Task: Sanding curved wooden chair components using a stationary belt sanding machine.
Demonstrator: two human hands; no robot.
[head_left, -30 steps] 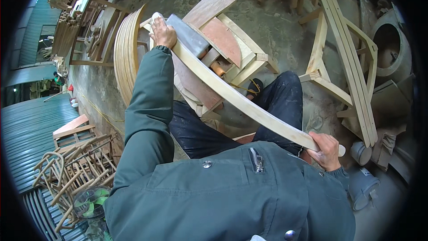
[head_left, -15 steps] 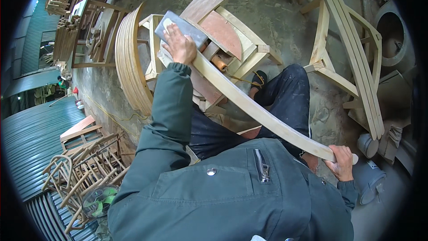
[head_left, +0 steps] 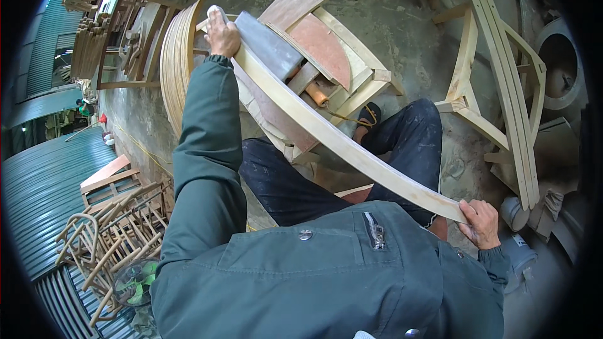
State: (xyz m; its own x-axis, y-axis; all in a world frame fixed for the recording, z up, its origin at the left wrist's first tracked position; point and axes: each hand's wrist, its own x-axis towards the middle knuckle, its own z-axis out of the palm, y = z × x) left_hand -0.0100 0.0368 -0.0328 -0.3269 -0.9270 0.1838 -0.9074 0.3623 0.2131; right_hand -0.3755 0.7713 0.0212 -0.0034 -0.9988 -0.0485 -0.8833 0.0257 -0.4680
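A long, pale, curved wooden slat (head_left: 333,144) runs diagonally from the upper left down to the lower right, across my knees. My left hand (head_left: 223,36) is closed round its far end, with a whitish tip showing beyond the fingers. At the near end, my right hand (head_left: 480,223) grips the slat, fingers wrapped over it. Just right of my left hand, a flat grey slab (head_left: 269,44) lies on a low makeshift wooden bench (head_left: 370,85). An orange-brown cylindrical handle (head_left: 317,95) sits in a gap of the bench; whatever it belongs to is mostly hidden.
A stack of curved slats (head_left: 179,66) stands left of the bench. To the right is a wooden frame with long parallel strips (head_left: 502,88), near a round grey bin (head_left: 559,63). Chair frames (head_left: 113,245) and a fan (head_left: 135,282) are at lower left. A yellow cord (head_left: 352,117) trails by my foot.
The slat has slid up and left, and my left hand has moved left with it, off the grey slab. The near tip that stuck out past my right hand is now covered.
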